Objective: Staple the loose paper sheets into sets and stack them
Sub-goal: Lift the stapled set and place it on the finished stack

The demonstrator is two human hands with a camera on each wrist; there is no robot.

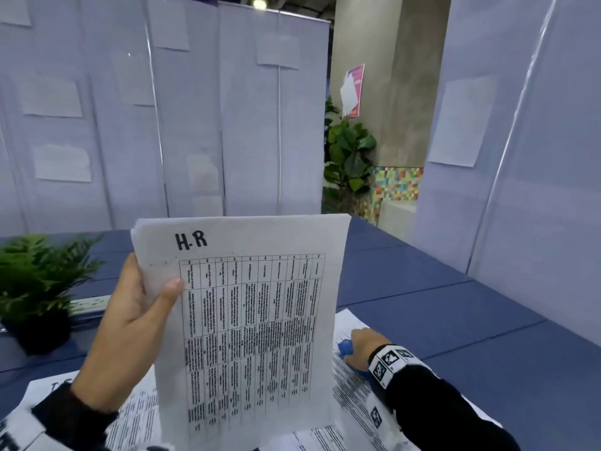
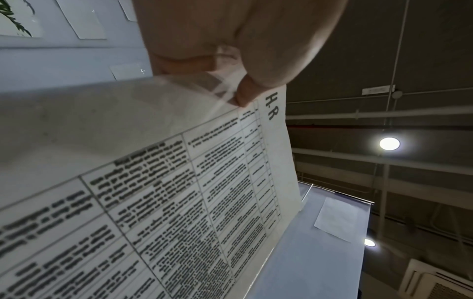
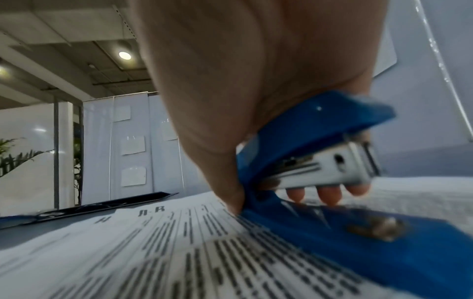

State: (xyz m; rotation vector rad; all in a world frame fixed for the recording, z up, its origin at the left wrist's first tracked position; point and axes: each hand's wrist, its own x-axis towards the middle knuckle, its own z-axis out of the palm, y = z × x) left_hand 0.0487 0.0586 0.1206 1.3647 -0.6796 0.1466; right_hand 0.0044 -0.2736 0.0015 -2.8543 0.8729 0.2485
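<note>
The left hand (image 1: 130, 320) pinches a set of "H.R" sheets (image 1: 247, 320) upright above the tabletop (image 1: 455, 320), while the right hand (image 1: 364, 345) grips a blue stapler (image 3: 320, 161) resting on loose printed sheets (image 3: 179, 252).

stapler (image 1: 345, 348) on sheets (image 1: 349, 382), plant (image 1: 39, 281) left

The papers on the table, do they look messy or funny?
A bit messy: the loose sheets lie askew, overlapping on the table. The stapler rests on one, gripped by the right hand. No tears show.
</note>
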